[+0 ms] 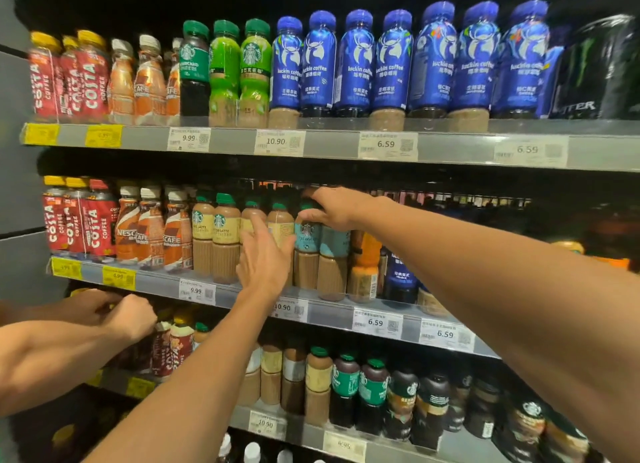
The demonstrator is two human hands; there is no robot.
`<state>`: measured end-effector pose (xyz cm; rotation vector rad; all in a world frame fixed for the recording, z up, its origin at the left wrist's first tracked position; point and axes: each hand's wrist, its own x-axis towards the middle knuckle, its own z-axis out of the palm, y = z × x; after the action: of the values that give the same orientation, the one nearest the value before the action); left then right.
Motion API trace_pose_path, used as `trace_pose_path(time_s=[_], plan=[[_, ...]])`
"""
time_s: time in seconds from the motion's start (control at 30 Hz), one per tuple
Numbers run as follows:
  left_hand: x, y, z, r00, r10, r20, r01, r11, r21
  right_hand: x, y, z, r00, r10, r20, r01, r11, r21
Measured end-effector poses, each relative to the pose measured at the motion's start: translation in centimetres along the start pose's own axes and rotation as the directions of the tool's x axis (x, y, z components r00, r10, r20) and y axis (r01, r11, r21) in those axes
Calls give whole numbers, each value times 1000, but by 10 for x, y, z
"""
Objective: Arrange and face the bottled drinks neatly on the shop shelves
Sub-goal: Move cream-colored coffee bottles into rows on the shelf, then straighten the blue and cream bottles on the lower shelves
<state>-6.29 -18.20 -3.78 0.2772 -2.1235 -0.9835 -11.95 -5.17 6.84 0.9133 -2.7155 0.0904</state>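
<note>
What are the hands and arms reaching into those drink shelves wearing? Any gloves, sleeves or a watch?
Nothing shows on them. The left hand and right hand are bare, with no gloves, and I see no rings. Both forearms are uncovered as far as the picture edge, with no sleeve, watch or wristband in view. Another person's hand at the lower left is bare too.

Both my arms are extended forward and up, bare to the elbow. My left hand [265, 258] is raised with its back to the camera, fingers straight and slightly spread, thumb out to the right. My right hand [334, 208] is higher and farther forward, wrist bent, fingers curled downward with thumb opposing them in a pinch.
</note>
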Motion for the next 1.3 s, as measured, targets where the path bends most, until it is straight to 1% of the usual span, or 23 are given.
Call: trace_pose_path(time_s=[0.1,0.17,0.23,0.27,0.3,0.37,0.43,0.5,0.6,0.67,0.77,0.8,0.83,0.9,0.97,1.03,1.1,1.17,1.23,1.27,1.3], plan=[[-11,12,-5,998,47,-32,-46,999,16,-13,4,-5,1000,-2,18,3,1000,-31],[-18,20,-7,992,106,-62,-106,994,-4,-29,5,-11,997,-56,-61,50,994,-97],[-23,29,-7,972,217,-85,-218,976,0,-54,10,-21,972,-157,-177,133,981,-140],[-26,36,-7,956,280,-93,-281,960,6,-69,16,-25,956,-190,-223,158,975,-153],[-29,45,-6,937,337,-88,-338,941,7,-84,24,-28,948,-193,-253,153,974,-169],[-36,67,-3,897,439,-47,-439,898,0,-114,45,-31,951,-131,-279,79,978,-191],[-41,90,1,845,534,20,-534,845,17,-138,67,-30,965,-21,-260,-26,984,-175],[-47,111,6,806,585,91,-590,806,48,-154,82,-30,965,68,-254,-112,981,-161],[-50,135,15,781,596,188,-618,780,93,-166,97,-38,952,167,-256,-198,975,-102],[-50,148,24,743,608,280,-658,739,143,-171,103,-42,951,214,-221,-231,971,-54],[-49,165,37,675,591,443,-717,666,204,-172,108,-38,963,247,-110,-248,969,2],[-49,169,41,660,587,469,-735,635,240,-171,110,-35,962,253,-101,-251,968,32],[-50,173,44,666,579,470,-733,625,270,-170,111,-33,961,253,-110,-247,967,63],[-48,178,51,702,546,456,-698,655,289,-169,112,-32,954,263,-142,-245,960,132],[-46,181,56,725,488,485,-660,694,288,-169,111,-33,944,286,-165,-244,941,234],[-42,186,59,744,443,501,-622,734,274,-169,112,-35,927,316,-202,-249,921,300],[-37,190,61,773,390,500,-548,809,215,-166,114,-38,910,342,-233,-258,910,324],[-33,190,60,776,348,527,-481,866,137,-164,115,-41,901,361,-241,-272,903,333],[-32,188,63,760,332,559,-464,879,109,-164,114,-43,895,373,-243,-281,897,342],[-31,187,64,767,330,551,-461,880,115,-164,113,-44,893,375,-249,-279,895,347],[-31,185,65,789,321,524,-444,887,126,-163,112,-44,893,371,-254,-277,899,338]])
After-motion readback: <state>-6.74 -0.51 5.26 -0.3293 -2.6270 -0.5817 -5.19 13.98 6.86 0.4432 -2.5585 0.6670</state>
